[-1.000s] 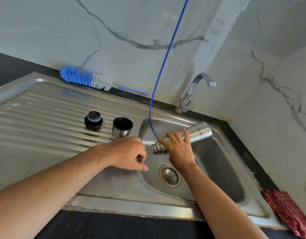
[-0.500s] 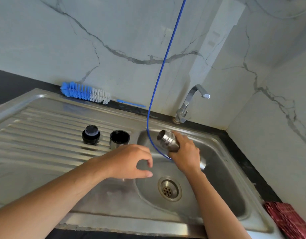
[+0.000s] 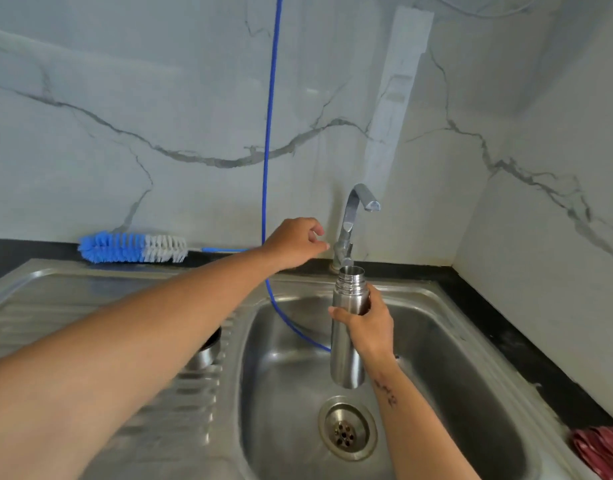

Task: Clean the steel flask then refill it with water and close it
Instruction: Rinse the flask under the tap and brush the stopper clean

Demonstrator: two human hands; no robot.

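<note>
Flask point(image 3: 346, 344) upright, mouth up, in right grip point(image 3: 369, 325), left grip point(image 3: 296, 242) loosely curled, empty.

White marble-look wall point(image 3: 159, 98) with grey veins meeting in a corner, black surface point(image 3: 506, 327) edging, steel sink point(image 3: 471, 375), soft daylight

The right hand point(image 3: 367, 327) turned the steel flask point(image 3: 346, 337) from lying tilted over the basin to upright, mouth up, and lifted it just under the tap spout point(image 3: 362, 199). The left hand point(image 3: 294, 242) left its place beside the flask's neck and reached up to the tap's base, fingers loosely curled
</note>
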